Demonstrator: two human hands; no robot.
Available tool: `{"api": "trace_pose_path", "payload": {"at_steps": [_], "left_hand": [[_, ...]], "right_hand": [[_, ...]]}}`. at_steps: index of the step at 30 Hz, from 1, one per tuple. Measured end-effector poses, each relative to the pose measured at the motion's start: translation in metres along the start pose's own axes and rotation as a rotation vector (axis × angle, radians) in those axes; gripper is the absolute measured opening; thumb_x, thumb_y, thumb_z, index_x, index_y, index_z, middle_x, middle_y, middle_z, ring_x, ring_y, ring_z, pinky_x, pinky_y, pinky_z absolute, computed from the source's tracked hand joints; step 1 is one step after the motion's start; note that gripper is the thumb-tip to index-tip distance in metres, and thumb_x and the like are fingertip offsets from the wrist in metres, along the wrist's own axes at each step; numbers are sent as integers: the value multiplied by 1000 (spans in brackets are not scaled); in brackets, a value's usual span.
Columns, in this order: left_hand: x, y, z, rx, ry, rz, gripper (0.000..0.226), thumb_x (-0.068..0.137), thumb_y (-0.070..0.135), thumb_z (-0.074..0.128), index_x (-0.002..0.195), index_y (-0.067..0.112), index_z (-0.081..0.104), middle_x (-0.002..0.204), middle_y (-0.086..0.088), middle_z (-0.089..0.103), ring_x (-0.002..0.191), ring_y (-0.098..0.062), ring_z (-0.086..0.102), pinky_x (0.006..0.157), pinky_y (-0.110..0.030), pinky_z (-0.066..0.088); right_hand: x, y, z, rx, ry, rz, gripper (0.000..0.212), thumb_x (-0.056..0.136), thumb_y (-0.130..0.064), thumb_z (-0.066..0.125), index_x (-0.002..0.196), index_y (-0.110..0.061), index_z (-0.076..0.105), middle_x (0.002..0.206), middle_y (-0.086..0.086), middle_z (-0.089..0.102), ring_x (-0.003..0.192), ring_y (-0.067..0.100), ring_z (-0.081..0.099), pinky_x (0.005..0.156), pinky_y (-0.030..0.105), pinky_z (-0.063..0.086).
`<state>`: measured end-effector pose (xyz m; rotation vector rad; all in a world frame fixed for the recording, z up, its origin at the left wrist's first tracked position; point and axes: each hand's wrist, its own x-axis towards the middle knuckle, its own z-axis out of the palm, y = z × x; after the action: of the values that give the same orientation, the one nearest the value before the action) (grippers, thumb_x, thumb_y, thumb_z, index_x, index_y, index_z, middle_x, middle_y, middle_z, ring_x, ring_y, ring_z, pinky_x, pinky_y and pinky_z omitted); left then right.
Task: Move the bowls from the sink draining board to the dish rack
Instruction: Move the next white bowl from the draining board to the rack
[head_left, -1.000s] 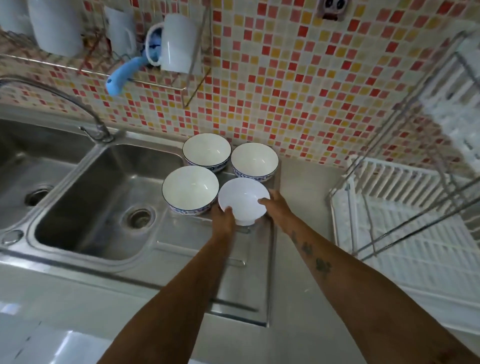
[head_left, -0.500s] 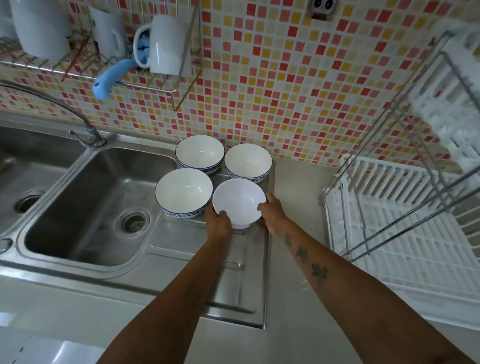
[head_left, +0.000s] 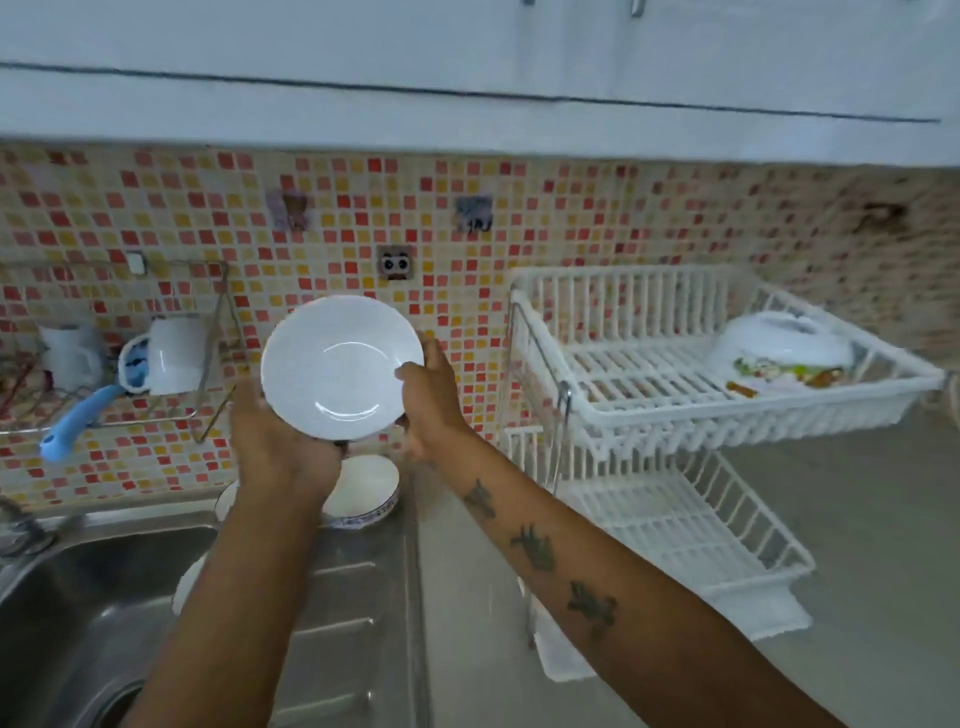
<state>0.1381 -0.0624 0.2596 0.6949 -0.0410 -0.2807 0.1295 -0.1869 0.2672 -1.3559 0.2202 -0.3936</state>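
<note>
In front of me the wall is covered in small mosaic tiles of red, orange, yellow and cream, running the whole width behind the surface. Above the tiles hangs a pale cabinet front with a thin dark line across it. A few small decorative hooks are stuck to the tiles. At the left, a wire wall shelf holds white mugs and something with a blue handle. The grey surface stretches to the right edge. The light is soft and even.
</note>
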Motion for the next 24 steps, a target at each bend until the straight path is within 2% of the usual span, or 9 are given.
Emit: {"api": "trace_pose_path", "payload": {"at_steps": [3,4,7,9,12,16,20,22,24], "left_hand": [[-18,3,60,-58,-98,-227,40,81,30,58,120,24,60,138,-10,56,103,-35,60,60,-47,60],[-25,-2,78,-34,-160,-269,37,86,32,55,122,24,60,135,-10,58,101,-35,60,59,-47,60],[-53,-28,138,57,-350,-331,45,90,46,49,130,28,58,128,-10,63,111,-37,60,87,-50,53],[-73,-50,175,121,-448,-380,49,88,52,48,129,27,57,130,-13,61,117,-40,57,97,-56,45],[-91,-84,219,132,-569,-492,49,89,55,47,122,21,58,127,-19,60,116,-45,56,84,-66,49],[-99,-127,258,127,-690,-599,50,88,50,52,129,21,56,131,-19,58,115,-46,57,77,-66,53],[-89,-162,282,176,-690,-624,60,82,52,61,134,23,52,138,-19,53,121,-48,53,91,-67,47],[-88,-171,293,226,-666,-583,60,80,51,65,132,24,53,136,-18,51,120,-47,52,93,-64,48],[-89,-177,303,308,-638,-475,43,86,47,60,123,25,55,124,-15,51,111,-41,54,87,-58,52]], "right_hand": [[-22,-60,-36,15,73,-163,41,85,0,38,114,-27,50,114,4,54,110,30,54,89,48,50],[-31,-78,-52,18,104,-203,40,85,1,38,110,-28,50,112,4,55,109,31,55,90,50,51],[-53,-120,-108,66,230,-294,39,85,3,38,105,-27,52,110,6,56,105,32,55,88,49,50],[-69,-140,-147,100,309,-331,39,87,5,38,103,-28,52,111,8,56,106,33,54,93,51,49],[-89,-160,-202,162,391,-353,38,89,5,39,101,-29,52,112,9,56,112,38,55,97,54,48],[-108,-173,-262,209,418,-389,39,90,-1,44,124,-19,50,121,11,57,109,35,57,90,51,51],[-118,-183,-303,85,435,-339,49,86,-40,51,130,-19,50,132,12,56,117,35,56,94,55,49],[-122,-190,-323,-2,411,-316,44,89,-50,46,123,-24,55,124,4,59,115,30,55,91,50,50],[-125,-197,-343,-63,406,-303,34,94,-49,39,108,-24,57,112,1,58,109,27,54,88,43,47]]}}
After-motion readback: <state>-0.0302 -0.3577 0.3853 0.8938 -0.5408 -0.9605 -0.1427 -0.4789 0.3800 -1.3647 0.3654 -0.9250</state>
